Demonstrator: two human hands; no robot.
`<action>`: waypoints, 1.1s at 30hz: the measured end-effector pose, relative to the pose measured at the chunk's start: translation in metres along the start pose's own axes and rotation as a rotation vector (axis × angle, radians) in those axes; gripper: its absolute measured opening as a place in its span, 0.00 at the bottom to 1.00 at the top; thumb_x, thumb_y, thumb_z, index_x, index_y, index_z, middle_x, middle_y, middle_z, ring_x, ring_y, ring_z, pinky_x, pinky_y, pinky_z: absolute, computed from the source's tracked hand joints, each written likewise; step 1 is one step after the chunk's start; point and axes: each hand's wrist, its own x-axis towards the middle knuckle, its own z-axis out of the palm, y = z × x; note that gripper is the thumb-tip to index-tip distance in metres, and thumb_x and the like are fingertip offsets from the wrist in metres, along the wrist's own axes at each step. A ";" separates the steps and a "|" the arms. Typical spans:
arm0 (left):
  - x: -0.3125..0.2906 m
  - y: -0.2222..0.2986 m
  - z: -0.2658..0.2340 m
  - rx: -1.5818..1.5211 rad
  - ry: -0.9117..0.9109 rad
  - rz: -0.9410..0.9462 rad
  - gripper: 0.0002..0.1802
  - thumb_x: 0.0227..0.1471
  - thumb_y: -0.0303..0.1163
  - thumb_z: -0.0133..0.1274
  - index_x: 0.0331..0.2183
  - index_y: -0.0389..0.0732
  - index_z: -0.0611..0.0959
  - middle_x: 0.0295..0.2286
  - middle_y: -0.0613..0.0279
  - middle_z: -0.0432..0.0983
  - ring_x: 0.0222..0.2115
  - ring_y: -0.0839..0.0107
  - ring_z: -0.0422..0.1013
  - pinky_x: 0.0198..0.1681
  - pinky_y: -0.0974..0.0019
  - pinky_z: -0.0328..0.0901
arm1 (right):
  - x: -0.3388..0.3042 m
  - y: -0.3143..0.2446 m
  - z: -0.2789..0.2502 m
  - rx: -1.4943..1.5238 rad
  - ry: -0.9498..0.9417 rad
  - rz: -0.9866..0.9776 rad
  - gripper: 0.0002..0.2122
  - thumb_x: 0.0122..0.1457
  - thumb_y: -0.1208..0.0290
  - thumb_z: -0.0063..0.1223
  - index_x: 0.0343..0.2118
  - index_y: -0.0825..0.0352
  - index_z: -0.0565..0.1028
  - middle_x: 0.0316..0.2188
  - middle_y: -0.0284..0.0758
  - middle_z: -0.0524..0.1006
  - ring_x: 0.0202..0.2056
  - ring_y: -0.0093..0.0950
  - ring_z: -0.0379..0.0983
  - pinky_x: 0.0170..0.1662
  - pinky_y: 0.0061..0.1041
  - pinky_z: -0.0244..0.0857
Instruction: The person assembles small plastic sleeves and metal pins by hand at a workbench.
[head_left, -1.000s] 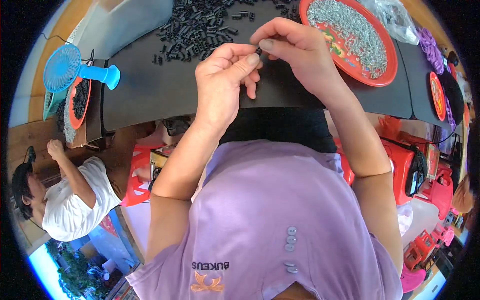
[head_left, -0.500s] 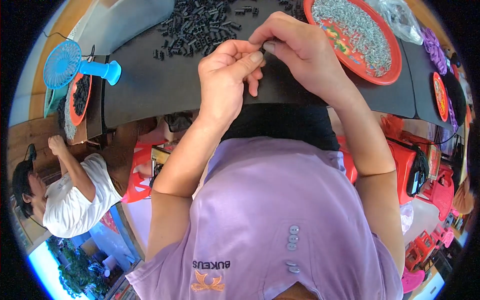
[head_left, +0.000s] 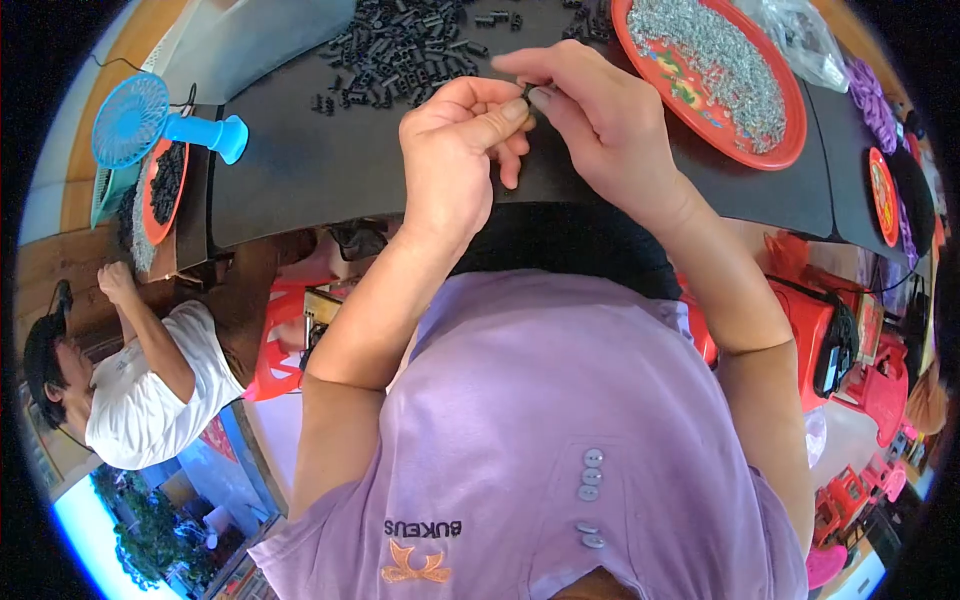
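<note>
My left hand [head_left: 450, 145] is closed in a pinch, thumb against the fingers, above the near part of the dark table. At its fingertips is a small black plastic part [head_left: 528, 91], mostly covered by the fingers. My right hand [head_left: 612, 120] comes in from the right, its thumb tip against the part. Its index finger is stretched out to the left above the part, apart from the thumb; the other fingers are largely hidden. Beyond my hands lies a loose pile of black plastic parts [head_left: 400, 52]. To the right, a red tray [head_left: 797, 120] holds many small silvery metal pieces [head_left: 722, 70].
A blue fan [head_left: 165, 125] stands at the left edge, near a red plate [head_left: 153, 228] of black parts. A translucent bin [head_left: 250, 45] is at the back left. A clear plastic bag [head_left: 795, 40] lies back right. Another person [head_left: 150, 390] sits at the left.
My right index finger has straightened and lifted away from the thumb, which stays by the black part. My left hand keeps its pinch. The whole view has shifted slightly.
</note>
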 end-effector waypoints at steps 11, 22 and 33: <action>0.003 0.003 -0.004 -0.069 -0.037 -0.048 0.08 0.52 0.24 0.54 0.35 0.29 0.77 0.26 0.56 0.76 0.20 0.74 0.71 0.19 0.74 0.64 | -0.009 -0.001 0.004 0.094 0.091 0.138 0.20 0.52 0.87 0.47 0.50 0.66 0.71 0.35 0.34 0.74 0.36 0.24 0.72 0.40 0.19 0.67; 0.002 0.002 -0.005 -0.008 -0.041 -0.036 0.08 0.55 0.25 0.52 0.37 0.31 0.78 0.26 0.55 0.76 0.19 0.74 0.69 0.18 0.73 0.61 | -0.004 0.006 0.004 0.056 0.079 0.129 0.08 0.52 0.81 0.54 0.36 0.69 0.75 0.27 0.35 0.72 0.29 0.28 0.72 0.31 0.23 0.64; 0.004 0.005 -0.009 -0.091 -0.071 -0.078 0.08 0.52 0.24 0.53 0.34 0.28 0.78 0.26 0.55 0.76 0.20 0.73 0.71 0.19 0.73 0.65 | -0.007 -0.003 0.005 0.137 0.059 0.194 0.09 0.46 0.78 0.57 0.33 0.68 0.74 0.26 0.36 0.72 0.27 0.32 0.74 0.28 0.27 0.67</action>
